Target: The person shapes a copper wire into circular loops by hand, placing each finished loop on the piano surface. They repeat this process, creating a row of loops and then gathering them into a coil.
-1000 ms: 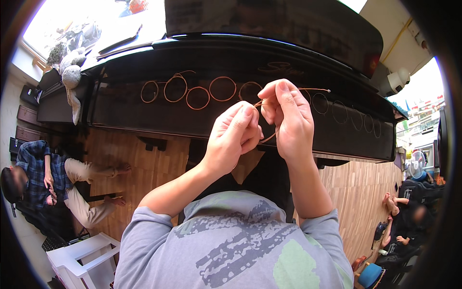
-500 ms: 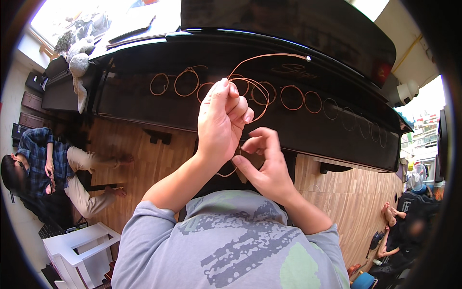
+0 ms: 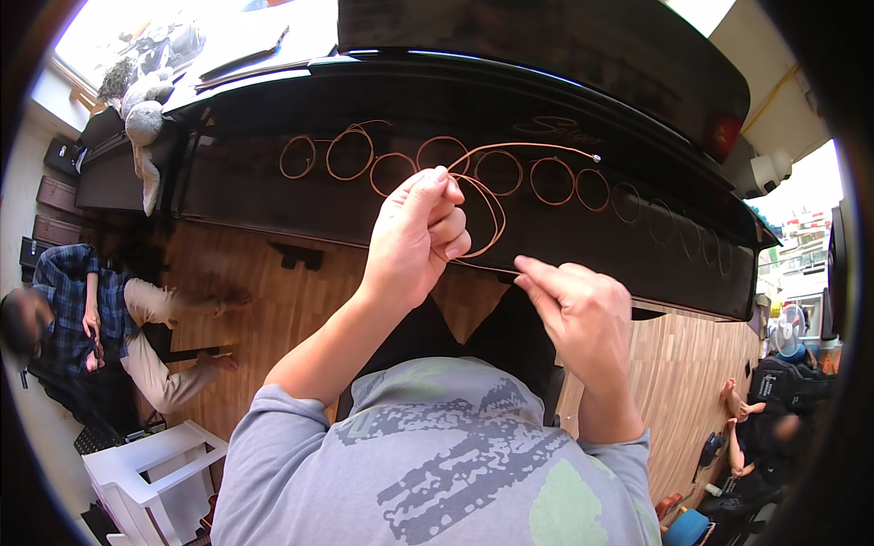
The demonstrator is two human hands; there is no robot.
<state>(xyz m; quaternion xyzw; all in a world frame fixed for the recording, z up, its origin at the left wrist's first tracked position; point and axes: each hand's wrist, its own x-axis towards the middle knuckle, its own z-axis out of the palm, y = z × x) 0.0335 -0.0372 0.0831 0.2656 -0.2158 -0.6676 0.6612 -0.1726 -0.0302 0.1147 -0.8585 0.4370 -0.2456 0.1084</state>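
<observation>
My left hand (image 3: 417,232) is raised and pinches a loop of thin copper-coloured wire (image 3: 492,209) between thumb and fingers. The wire arcs up and to the right, ending in a small ball end (image 3: 597,158). My right hand (image 3: 572,314) sits lower right and pinches the wire's other run at its fingertips. Both hands are in front of a black piano (image 3: 382,100). Several coiled copper wires (image 3: 396,168) lie in a row along the piano's closed lid.
A person in a plaid shirt (image 3: 64,318) sits on the wooden floor at the left. A white stool (image 3: 150,478) stands lower left. Another seated person (image 3: 774,419) is at the lower right. Soft toys (image 3: 141,86) rest on the piano's left end.
My left hand stayed up holding the loop. My right hand dropped from beside the left and moved out to the right, drawing the wire out; the wire's free end swung right.
</observation>
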